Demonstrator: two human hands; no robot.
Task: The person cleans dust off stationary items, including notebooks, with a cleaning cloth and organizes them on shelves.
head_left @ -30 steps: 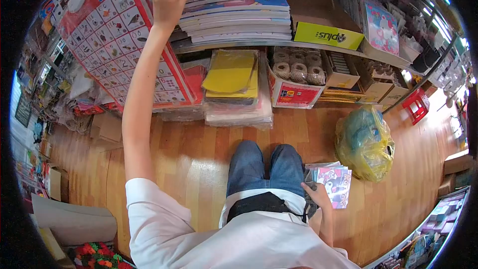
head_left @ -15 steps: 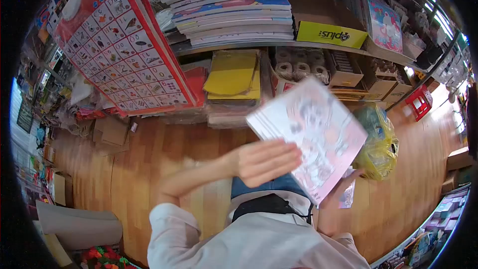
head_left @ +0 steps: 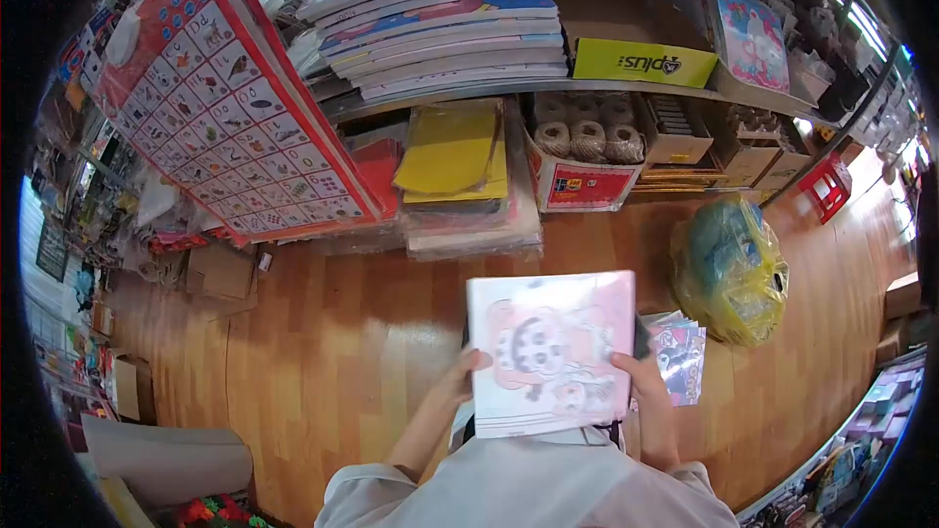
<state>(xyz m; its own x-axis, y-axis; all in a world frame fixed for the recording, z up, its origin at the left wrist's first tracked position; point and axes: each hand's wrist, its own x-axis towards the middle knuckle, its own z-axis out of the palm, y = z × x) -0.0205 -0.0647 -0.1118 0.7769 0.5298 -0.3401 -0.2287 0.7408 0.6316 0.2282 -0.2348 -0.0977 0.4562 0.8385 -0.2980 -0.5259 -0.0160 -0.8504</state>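
Note:
A stack of thin booklets [head_left: 548, 352] with a pale pink-and-white cartoon cover is held level in front of my body. My left hand [head_left: 468, 372] grips its left edge, the thumb on top and the other fingers hidden beneath. On the opposite edge, my right hand [head_left: 641, 376] holds it the same way, thumb over the cover. Just beyond that hand, more illustrated booklets [head_left: 682, 362] in purple and pink lie on the floor, partly hidden.
A yellow plastic bag [head_left: 734, 279] stands on the wooden floor [head_left: 323, 332] to the right. Ahead, a shelf bears a stack of books [head_left: 450, 44] and a yellow-fronted box [head_left: 644, 64]. Twine rolls [head_left: 587, 140] sit below. A red alphabet chart [head_left: 230, 98] leans at left.
The booklets have come down toward my body and turned from tilted to nearly square. My left hand has moved from over the cover to the left edge.

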